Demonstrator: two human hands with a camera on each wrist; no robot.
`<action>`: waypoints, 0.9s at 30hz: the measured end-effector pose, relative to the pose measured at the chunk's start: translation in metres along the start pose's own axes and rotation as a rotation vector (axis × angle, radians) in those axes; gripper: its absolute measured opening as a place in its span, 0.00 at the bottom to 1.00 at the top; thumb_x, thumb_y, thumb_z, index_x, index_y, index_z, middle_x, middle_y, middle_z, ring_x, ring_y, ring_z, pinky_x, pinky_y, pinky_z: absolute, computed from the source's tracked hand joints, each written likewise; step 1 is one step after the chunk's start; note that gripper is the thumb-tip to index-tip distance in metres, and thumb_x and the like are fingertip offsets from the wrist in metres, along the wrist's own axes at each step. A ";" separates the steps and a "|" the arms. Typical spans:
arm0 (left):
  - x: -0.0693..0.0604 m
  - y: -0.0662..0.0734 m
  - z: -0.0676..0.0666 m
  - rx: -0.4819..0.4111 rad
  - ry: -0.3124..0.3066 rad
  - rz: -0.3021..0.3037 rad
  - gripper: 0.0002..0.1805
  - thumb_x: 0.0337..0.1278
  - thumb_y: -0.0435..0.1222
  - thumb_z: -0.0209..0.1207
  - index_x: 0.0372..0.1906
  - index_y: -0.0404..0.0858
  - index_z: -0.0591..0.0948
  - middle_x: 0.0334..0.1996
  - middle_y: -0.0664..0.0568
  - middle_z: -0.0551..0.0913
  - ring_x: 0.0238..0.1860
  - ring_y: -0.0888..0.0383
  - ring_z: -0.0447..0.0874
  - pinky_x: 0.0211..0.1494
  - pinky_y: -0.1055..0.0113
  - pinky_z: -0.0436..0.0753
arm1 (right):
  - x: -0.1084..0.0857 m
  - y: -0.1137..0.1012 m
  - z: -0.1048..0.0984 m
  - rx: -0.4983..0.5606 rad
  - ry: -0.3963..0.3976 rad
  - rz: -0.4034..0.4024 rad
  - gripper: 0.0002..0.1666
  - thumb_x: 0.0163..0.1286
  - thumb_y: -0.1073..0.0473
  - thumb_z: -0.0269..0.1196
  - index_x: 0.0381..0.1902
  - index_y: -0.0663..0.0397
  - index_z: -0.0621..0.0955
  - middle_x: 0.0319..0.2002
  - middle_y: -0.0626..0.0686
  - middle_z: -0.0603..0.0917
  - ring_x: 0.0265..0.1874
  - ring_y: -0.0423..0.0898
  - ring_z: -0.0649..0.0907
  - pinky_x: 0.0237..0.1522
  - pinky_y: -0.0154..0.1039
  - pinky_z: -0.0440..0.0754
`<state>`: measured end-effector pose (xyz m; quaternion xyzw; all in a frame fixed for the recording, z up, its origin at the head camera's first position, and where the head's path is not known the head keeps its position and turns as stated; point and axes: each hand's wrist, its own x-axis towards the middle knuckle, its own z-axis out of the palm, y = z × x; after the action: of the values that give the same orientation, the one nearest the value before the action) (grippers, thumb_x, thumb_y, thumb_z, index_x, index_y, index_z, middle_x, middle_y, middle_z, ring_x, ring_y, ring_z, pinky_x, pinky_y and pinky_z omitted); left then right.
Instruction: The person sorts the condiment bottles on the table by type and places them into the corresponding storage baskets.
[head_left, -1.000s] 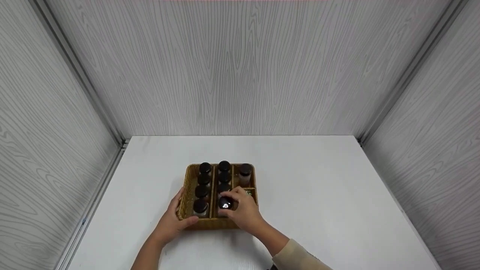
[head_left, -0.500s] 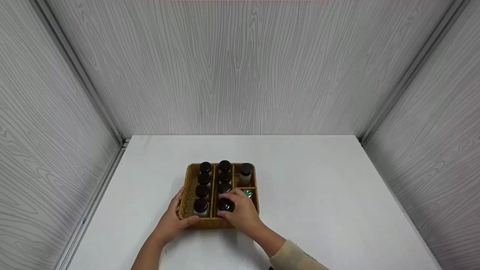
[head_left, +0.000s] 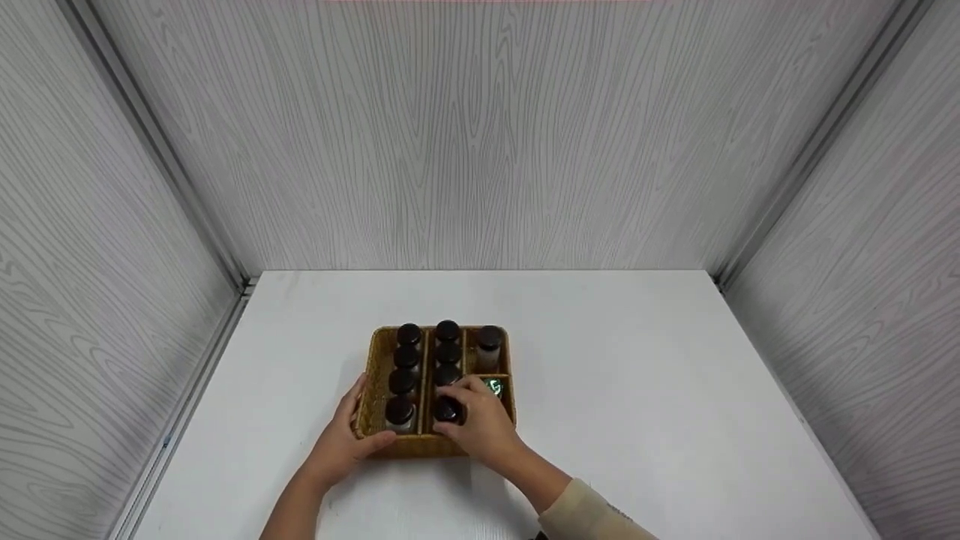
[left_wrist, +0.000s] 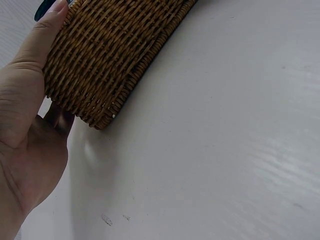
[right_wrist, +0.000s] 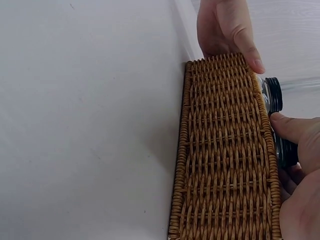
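Note:
A brown wicker basket (head_left: 424,448) with dividers stands on the white table. My left hand (head_left: 339,448) grips its near left corner, thumb on the front rim and fingers along the left side. My right hand (head_left: 486,424) pinches a black-lidded jar (head_left: 448,409) at the near end of the middle compartment. In the right wrist view, the thumb of the right hand (right_wrist: 310,145) touches the lid of that jar (right_wrist: 286,152), and much of the jar is hidden behind the basket wall. Several similar jars (head_left: 402,381) stand upright in the left and middle compartments.
One more black-lidded jar (head_left: 489,339) stands in the far right compartment. A shiny green packet (head_left: 493,385) lies in the near right compartment, partly hidden by the right hand. Grey wood-grain panels (head_left: 480,150) enclose the table (head_left: 622,360) at the back and sides.
The jar in my right hand has sunk slightly lower into the middle compartment. The green packet shows more beside the hand. My left hand has stayed on the basket corner.

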<state>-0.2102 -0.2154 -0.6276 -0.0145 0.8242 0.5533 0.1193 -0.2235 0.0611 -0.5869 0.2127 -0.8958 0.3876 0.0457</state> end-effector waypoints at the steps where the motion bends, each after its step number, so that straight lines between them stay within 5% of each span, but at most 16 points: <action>1: 0.000 0.000 0.000 0.001 -0.003 0.003 0.70 0.57 0.56 0.79 0.90 0.61 0.40 0.91 0.44 0.44 0.89 0.32 0.45 0.88 0.29 0.51 | 0.000 0.000 0.000 0.001 -0.004 -0.001 0.31 0.66 0.55 0.81 0.66 0.49 0.87 0.55 0.47 0.82 0.58 0.44 0.86 0.61 0.40 0.89; 11: 0.004 -0.001 -0.001 0.016 0.002 -0.003 0.69 0.57 0.58 0.78 0.90 0.62 0.40 0.91 0.44 0.44 0.89 0.32 0.45 0.88 0.29 0.51 | 0.004 -0.001 -0.011 0.007 -0.101 0.029 0.33 0.70 0.53 0.78 0.71 0.45 0.84 0.60 0.46 0.82 0.61 0.45 0.85 0.64 0.42 0.88; 20: 0.006 0.002 -0.003 0.076 -0.004 -0.009 0.70 0.57 0.62 0.76 0.91 0.58 0.38 0.91 0.43 0.42 0.89 0.31 0.43 0.87 0.28 0.51 | 0.006 0.000 -0.036 0.089 -0.256 0.068 0.33 0.77 0.47 0.71 0.76 0.38 0.79 0.70 0.44 0.80 0.72 0.50 0.81 0.73 0.55 0.82; 27: 0.007 0.013 -0.005 0.253 -0.038 0.004 0.74 0.55 0.68 0.72 0.91 0.48 0.37 0.91 0.39 0.42 0.90 0.32 0.42 0.89 0.32 0.52 | -0.002 0.012 -0.071 0.255 -0.417 0.048 0.32 0.82 0.45 0.65 0.79 0.44 0.75 0.77 0.50 0.76 0.79 0.55 0.76 0.78 0.60 0.76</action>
<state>-0.2199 -0.2145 -0.6152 0.0129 0.8851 0.4452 0.1346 -0.2327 0.1193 -0.5458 0.2708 -0.8345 0.4462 -0.1767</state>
